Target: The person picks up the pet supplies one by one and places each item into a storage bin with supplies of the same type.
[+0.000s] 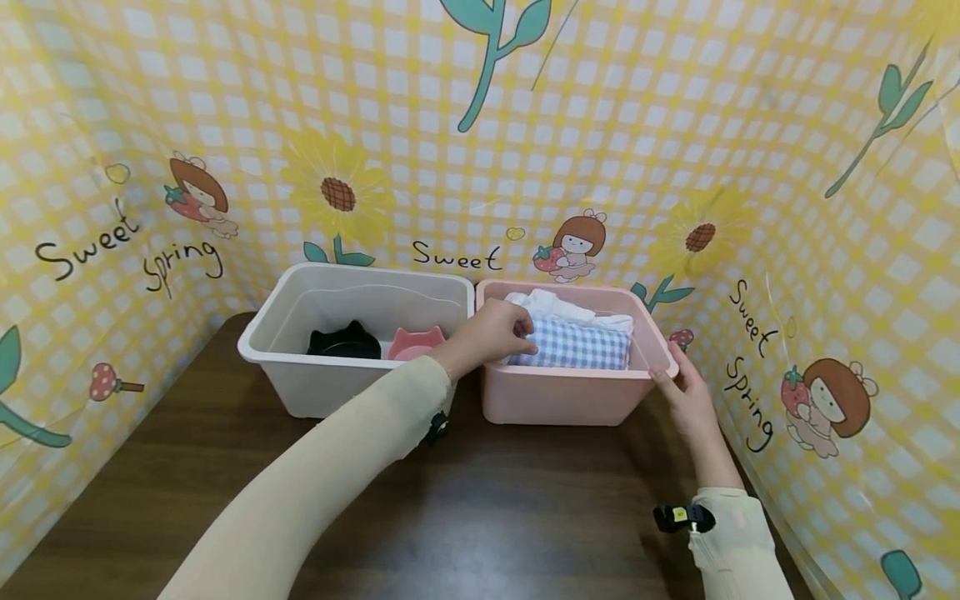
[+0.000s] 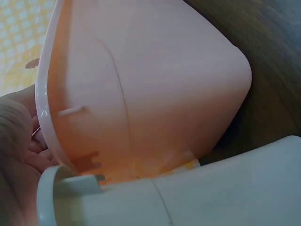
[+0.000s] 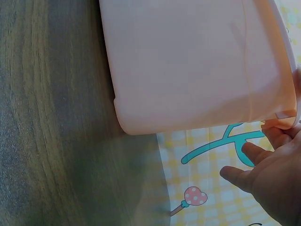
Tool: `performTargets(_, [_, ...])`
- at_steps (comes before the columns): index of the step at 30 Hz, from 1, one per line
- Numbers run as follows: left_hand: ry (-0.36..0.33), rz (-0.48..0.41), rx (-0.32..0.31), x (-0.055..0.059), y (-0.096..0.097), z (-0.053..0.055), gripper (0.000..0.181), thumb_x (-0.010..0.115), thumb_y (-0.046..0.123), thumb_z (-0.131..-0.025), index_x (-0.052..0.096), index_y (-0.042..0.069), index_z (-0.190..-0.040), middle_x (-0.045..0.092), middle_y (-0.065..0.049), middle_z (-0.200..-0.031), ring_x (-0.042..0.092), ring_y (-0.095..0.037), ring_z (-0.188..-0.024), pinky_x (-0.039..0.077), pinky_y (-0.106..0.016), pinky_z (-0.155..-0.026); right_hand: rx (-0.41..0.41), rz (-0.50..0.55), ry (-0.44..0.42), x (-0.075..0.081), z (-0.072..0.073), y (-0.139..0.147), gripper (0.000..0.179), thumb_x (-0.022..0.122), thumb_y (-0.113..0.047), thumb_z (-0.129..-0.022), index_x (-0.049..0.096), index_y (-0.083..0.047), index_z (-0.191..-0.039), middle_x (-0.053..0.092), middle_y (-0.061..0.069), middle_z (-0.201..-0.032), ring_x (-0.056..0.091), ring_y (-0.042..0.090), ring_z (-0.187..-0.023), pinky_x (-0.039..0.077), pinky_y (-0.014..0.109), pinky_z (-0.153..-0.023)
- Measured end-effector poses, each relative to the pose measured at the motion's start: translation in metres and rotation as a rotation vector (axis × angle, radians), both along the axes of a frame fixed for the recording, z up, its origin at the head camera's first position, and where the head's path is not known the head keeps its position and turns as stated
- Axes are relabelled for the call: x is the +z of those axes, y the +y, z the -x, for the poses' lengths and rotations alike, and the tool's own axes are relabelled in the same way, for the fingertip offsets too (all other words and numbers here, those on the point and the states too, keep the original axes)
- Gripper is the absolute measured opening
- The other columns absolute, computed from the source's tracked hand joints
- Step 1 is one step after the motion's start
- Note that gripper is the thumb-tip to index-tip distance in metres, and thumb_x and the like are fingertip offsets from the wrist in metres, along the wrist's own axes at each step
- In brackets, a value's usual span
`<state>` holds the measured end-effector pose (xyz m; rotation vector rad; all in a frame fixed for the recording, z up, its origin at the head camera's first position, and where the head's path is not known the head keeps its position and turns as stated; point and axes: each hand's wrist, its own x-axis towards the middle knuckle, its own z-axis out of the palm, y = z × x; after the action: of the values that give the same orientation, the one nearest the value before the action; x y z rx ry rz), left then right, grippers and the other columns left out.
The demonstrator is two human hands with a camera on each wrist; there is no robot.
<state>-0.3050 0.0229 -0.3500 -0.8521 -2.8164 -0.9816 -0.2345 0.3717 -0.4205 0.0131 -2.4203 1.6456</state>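
Observation:
A pink plastic bin point(image 1: 558, 400) holds a folded blue-and-white checked cloth point(image 1: 577, 343) with a white cloth point(image 1: 551, 305) behind it. My left hand point(image 1: 495, 331) reaches over the bin's left rim, its fingers loosely bent beside the checked cloth's left end; I see nothing held. In the left wrist view the pink wall point(image 2: 155, 61) partly covers that hand point(image 2: 16, 150). At the front right corner my right hand point(image 1: 688, 392) grips the bin's rim, thumb in front and fingers along the outer side. The right wrist view shows this hand point(image 3: 277, 174) under the rim, some fingers spread.
Left of the pink bin stands a light grey bin point(image 1: 322, 387), containing a black cat-eared dish point(image 1: 345, 342) and a pink cat-eared dish point(image 1: 416, 340). Both bins rest on a dark wooden table point(image 1: 480, 517). Yellow checked fabric point(image 1: 420, 100) encloses the back and sides.

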Motion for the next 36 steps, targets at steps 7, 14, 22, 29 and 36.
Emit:
performTargets(7, [-0.016, -0.08, -0.025, 0.003, -0.01, -0.004, 0.022, 0.086, 0.026, -0.085, 0.078, 0.011, -0.098, 0.073, 0.003, -0.091, 0.066, -0.013, -0.087, 0.057, -0.03, -0.086, 0.004, -0.015, -0.016, 0.001, -0.001, 0.002, 0.069, 0.057, -0.027, -0.107, 0.021, -0.016, -0.164, 0.024, 0.01, -0.169, 0.028, 0.03, -0.153, 0.034, 0.001, -0.096])
performTargets(14, [-0.041, -0.1, -0.067, 0.01, -0.027, -0.014, 0.025, 0.084, 0.025, -0.088, 0.078, 0.009, -0.106, 0.076, -0.004, -0.106, 0.067, -0.015, -0.098, 0.057, -0.036, -0.093, -0.008, -0.028, -0.021, 0.004, -0.002, 0.001, 0.069, 0.058, -0.028, -0.106, 0.022, -0.016, -0.164, 0.026, 0.012, -0.168, 0.032, 0.03, -0.15, 0.035, 0.001, -0.095])
performTargets(22, [-0.03, -0.095, -0.064, 0.016, -0.056, -0.025, 0.028, 0.082, 0.029, -0.089, 0.076, 0.009, -0.108, 0.075, -0.006, -0.11, 0.067, -0.017, -0.103, 0.056, -0.041, -0.094, -0.054, -0.19, -0.005, 0.006, -0.004, 0.002, 0.069, 0.058, -0.037, -0.105, 0.029, -0.014, -0.163, 0.044, 0.022, -0.157, 0.048, 0.025, -0.126, 0.039, 0.003, -0.084])
performTargets(29, [-0.031, -0.087, -0.061, 0.019, -0.078, -0.036, 0.033, 0.081, 0.034, -0.09, 0.076, 0.009, -0.111, 0.075, -0.004, -0.11, 0.068, -0.021, -0.106, 0.056, -0.041, -0.09, -0.094, -0.3, 0.017, 0.007, -0.007, 0.002, 0.068, 0.059, -0.041, -0.104, 0.035, -0.012, -0.16, 0.044, 0.021, -0.157, 0.05, 0.035, -0.134, 0.049, 0.021, -0.096])
performTargets(36, [0.035, -0.083, -0.074, 0.021, -0.104, -0.053, 0.027, 0.083, 0.032, -0.088, 0.076, 0.015, -0.109, 0.075, 0.002, -0.106, 0.07, -0.012, -0.091, 0.059, -0.035, -0.079, -0.116, -0.374, 0.063, 0.008, -0.012, 0.005, 0.07, 0.063, -0.045, -0.101, 0.042, -0.007, -0.156, 0.041, 0.023, -0.158, 0.036, 0.044, -0.147, 0.03, 0.062, -0.117])
